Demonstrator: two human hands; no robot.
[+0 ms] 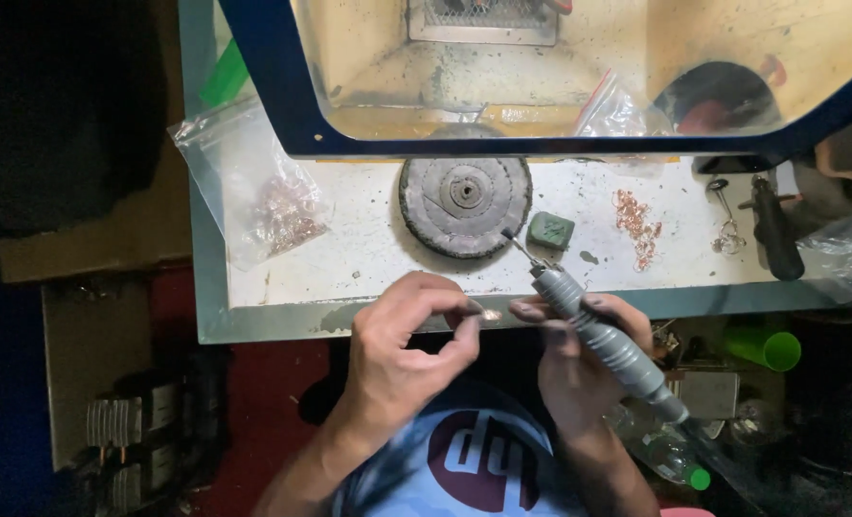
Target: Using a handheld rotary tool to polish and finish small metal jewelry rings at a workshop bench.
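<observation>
My left hand pinches a tiny shiny metal piece between thumb and forefinger, just off the near edge of the white worktop. My right hand grips a grey rotary handpiece; its thin bit points up and left toward a round grey buffing wheel. A green block of polishing compound lies right beside the bit's tip. The two hands nearly touch at the fingertips.
A clear bag of small copper-coloured pieces lies at the left. More loose copper pieces lie at the right, beside a black-handled tool. A blue-framed clear shield overhangs the back. A green cup sits below right.
</observation>
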